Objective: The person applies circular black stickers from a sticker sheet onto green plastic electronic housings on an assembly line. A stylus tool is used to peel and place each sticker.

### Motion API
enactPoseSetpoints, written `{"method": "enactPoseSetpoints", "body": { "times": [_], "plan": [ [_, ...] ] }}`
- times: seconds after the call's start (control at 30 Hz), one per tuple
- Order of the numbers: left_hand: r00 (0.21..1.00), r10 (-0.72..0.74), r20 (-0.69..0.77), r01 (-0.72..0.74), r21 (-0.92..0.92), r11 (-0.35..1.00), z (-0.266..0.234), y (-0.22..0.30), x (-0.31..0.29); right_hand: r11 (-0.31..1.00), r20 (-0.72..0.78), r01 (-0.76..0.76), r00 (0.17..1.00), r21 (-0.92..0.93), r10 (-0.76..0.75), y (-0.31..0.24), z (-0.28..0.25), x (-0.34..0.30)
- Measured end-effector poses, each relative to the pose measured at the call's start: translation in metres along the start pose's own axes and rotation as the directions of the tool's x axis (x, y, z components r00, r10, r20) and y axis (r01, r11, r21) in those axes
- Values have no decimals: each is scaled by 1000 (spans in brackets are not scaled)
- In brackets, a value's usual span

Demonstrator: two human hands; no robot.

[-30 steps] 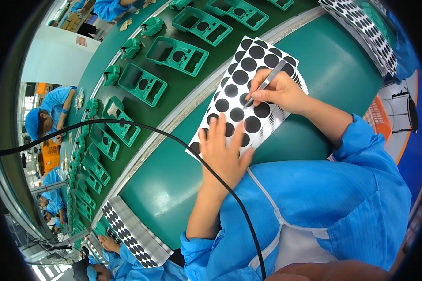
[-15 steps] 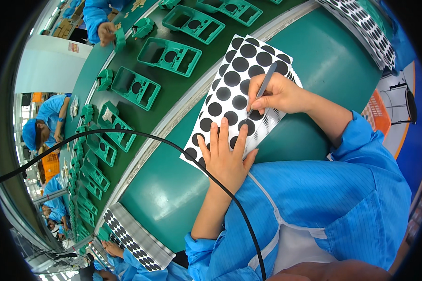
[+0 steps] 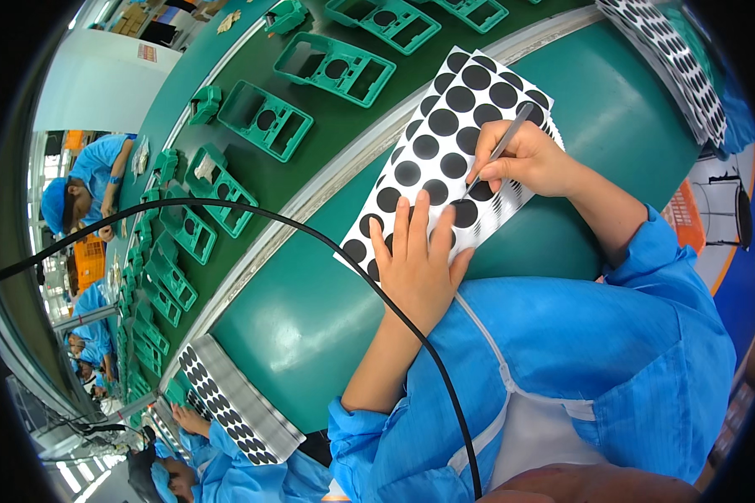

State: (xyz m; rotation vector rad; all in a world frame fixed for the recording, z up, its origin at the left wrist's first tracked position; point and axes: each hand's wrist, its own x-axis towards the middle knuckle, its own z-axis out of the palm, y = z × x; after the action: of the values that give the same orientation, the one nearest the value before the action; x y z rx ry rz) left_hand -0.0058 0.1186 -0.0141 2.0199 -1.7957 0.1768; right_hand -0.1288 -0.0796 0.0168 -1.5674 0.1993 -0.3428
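Note:
A stack of white sheets with rows of black round stickers (image 3: 426,147) lies at a slant on the green worktop. My left hand (image 3: 417,267) rests flat on the lower part of the top sheet with its fingers spread, holding nothing. In my right hand (image 3: 524,159) a pair of slim grey metal tweezers (image 3: 501,151) is gripped like a pen. Its tip points down at a black sticker (image 3: 465,212) just beyond my left index finger; whether the tip has hold of the sticker's edge is too small to tell.
Beyond a pale metal rail, green plastic housings (image 3: 335,69) stand in rows on a dark green belt. A second sticker stack (image 3: 236,402) lies at lower left, another (image 3: 667,67) at upper right. A black cable (image 3: 310,228) crosses the view. Co-workers in blue (image 3: 92,189) sit opposite.
The whole view has shifted slightly, and the housings appear farther along. My right hand keeps the tweezers near the same sticker. My left hand still lies on the sheet.

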Motion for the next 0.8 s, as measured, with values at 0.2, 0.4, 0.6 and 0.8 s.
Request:
{"method": "enactPoseSetpoints", "body": {
  "times": [0.2,0.4,0.6,0.8],
  "plan": [
    [997,-81,-10,79,-133,988,-5,-3,-3,794,106,195,945,577,-309,12,-6,4],
    [883,-402,-243,242,-498,833,-27,-57,-4,927,-385,244,915,285,-123,21,-6,-1],
    [560,-731,-390,665,-314,677,-40,-245,-14,950,-365,210,924,230,-116,31,1,2],
    [620,-776,115,671,-591,449,-53,-265,3,961,-409,214,904,176,-127,31,7,-4]
  ]
}}
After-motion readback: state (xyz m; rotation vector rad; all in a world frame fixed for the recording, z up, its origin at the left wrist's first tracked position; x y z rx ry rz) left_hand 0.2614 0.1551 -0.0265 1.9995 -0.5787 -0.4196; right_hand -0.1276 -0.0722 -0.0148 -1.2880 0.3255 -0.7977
